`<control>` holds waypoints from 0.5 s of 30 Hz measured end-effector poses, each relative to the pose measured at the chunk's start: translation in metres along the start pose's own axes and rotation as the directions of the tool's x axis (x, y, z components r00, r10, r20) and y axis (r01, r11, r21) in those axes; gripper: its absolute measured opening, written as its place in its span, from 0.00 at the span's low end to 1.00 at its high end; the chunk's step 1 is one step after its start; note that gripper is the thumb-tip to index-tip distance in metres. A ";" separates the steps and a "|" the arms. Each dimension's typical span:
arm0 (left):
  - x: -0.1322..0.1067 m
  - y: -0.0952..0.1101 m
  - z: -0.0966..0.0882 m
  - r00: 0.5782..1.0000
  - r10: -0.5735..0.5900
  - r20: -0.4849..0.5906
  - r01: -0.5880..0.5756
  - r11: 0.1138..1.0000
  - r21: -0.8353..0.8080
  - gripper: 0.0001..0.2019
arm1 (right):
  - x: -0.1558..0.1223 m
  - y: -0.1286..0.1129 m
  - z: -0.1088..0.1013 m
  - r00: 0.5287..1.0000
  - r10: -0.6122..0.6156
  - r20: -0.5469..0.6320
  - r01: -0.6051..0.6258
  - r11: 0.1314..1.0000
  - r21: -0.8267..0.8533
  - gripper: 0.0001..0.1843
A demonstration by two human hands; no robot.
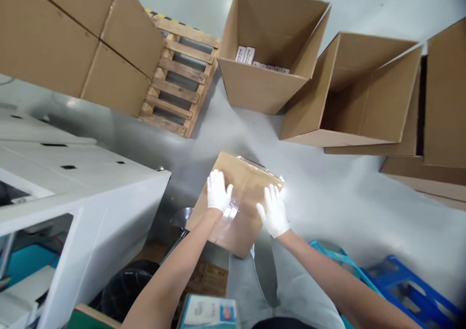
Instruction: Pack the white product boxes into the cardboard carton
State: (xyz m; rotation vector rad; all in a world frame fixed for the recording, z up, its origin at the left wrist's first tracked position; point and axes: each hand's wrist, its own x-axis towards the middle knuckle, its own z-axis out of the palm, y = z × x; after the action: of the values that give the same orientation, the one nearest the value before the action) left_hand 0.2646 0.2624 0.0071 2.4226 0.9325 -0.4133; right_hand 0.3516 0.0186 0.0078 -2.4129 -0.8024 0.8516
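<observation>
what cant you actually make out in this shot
- Head view: print on the small white packs in the open carton is too small to read.
- Front of the taped box is hidden under the left hand and right hand.
- Blue crate is cut off by the bottom edge.
- Label on the pack at the bottom edge is blurred.

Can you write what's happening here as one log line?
left hand: flat on taped brown cardboard box | right hand: flat on same box | box: closed, on grey floor
</observation>
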 end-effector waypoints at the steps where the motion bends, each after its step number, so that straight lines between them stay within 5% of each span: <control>1: 0.008 0.005 0.005 0.990 0.125 0.068 -0.128 0.991 0.042 0.30 | 0.020 -0.002 -0.001 0.995 -0.102 0.011 0.102 0.993 -0.060 0.37; 4: 0.045 0.011 0.016 0.853 0.415 0.317 -0.459 0.885 0.075 0.31 | 0.075 0.004 0.011 0.947 -0.294 0.129 0.311 0.940 -0.143 0.37; 8: 0.091 0.004 0.014 0.698 0.518 0.494 -0.634 0.768 0.090 0.35 | 0.103 0.020 0.029 0.915 -0.368 0.168 0.393 0.905 -0.160 0.36; 12: 0.115 0.014 -0.003 0.675 0.510 0.534 -0.663 0.736 0.135 0.40 | 0.114 0.000 0.031 0.956 -0.281 0.087 0.291 0.949 -0.123 0.37; 15: 0.134 0.039 -0.013 0.695 0.382 0.609 -0.577 0.801 0.156 0.25 | 0.139 -0.022 0.029 0.994 -0.093 0.059 0.093 0.996 -0.003 0.30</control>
State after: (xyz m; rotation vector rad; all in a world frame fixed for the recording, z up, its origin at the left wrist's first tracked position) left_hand 0.3894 0.3163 -0.0281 2.4861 -0.0680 -1.0654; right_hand 0.4126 0.1316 -0.0563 -2.3450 -0.9331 0.8884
